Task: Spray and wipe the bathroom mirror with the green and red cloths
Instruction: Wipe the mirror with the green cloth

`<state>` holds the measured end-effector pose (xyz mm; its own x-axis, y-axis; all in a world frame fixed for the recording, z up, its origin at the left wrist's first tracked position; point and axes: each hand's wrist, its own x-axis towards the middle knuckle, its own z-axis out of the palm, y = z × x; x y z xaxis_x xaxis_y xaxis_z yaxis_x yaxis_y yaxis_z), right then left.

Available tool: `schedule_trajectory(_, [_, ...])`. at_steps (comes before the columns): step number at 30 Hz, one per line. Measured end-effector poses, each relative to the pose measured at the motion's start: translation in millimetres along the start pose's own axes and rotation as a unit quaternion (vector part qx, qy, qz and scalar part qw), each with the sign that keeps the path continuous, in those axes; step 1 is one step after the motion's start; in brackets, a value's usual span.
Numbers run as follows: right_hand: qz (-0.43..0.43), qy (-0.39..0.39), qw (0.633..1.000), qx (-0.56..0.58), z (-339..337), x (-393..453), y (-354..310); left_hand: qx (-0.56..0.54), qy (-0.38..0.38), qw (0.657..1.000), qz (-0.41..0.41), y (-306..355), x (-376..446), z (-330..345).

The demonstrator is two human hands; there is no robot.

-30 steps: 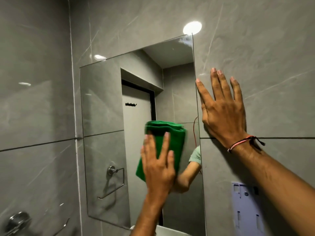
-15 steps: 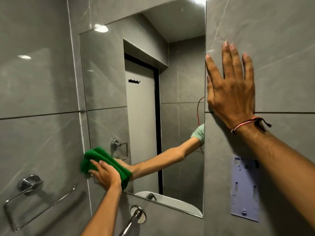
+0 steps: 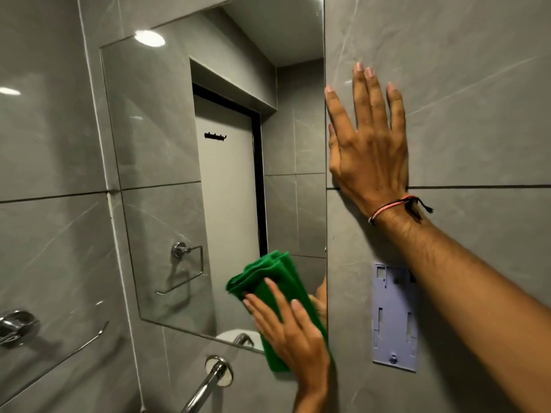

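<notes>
Head view: I have my left hand (image 3: 293, 332) pressed flat, fingers spread, on the folded green cloth (image 3: 269, 281), holding it against the mirror (image 3: 167, 162) at the glass's lower right corner, about five o'clock on the pane. Half a second ago that hand and cloth sat at the lower left corner, near seven o'clock; they have since swept across the bottom edge to the right side. The cloth's lower end now hangs past the mirror's bottom edge onto the grey wall tile (image 3: 462, 84).

My right hand (image 3: 369, 150) is open, fingers fanned and pointing to twelve o'clock, palm flat against the tile just beside the mirror's right edge. It holds nothing, and it sits on the same spot above the dark grout line as before. A thread bracelet (image 3: 390, 207) circles that wrist.

Below the right forearm, at about four o'clock in the picture, a pale lilac wall bracket (image 3: 390, 323) is fixed to the tile. A chrome tap (image 3: 214, 377) juts out under the mirror at six o'clock, and a chrome towel bar (image 3: 21, 326) shows at eight o'clock. The red cloth is not in my view.
</notes>
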<state>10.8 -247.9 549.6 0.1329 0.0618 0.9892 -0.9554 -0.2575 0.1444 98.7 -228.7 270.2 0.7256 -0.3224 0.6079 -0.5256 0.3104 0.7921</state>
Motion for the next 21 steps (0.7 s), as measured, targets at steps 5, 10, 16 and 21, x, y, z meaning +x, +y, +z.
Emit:
schedule_trajectory(5, [-0.005,-0.012,1.0,0.024,-5,-1,4,0.036,-0.025,0.985,0.166,81,47,21])
schedule_trajectory(10, [0.005,-0.02,0.999,0.039,-10,0,6,0.051,0.005,0.973,0.223,134,179,7])
schedule_trajectory(16, [0.01,-0.018,0.999,0.037,-11,-2,2,0.04,0.041,0.993,0.098,23,249,-54])
schedule_trajectory(21, [0.012,-0.031,0.999,0.036,-6,-2,1,0.056,0.043,0.997,0.031,-53,179,-62])
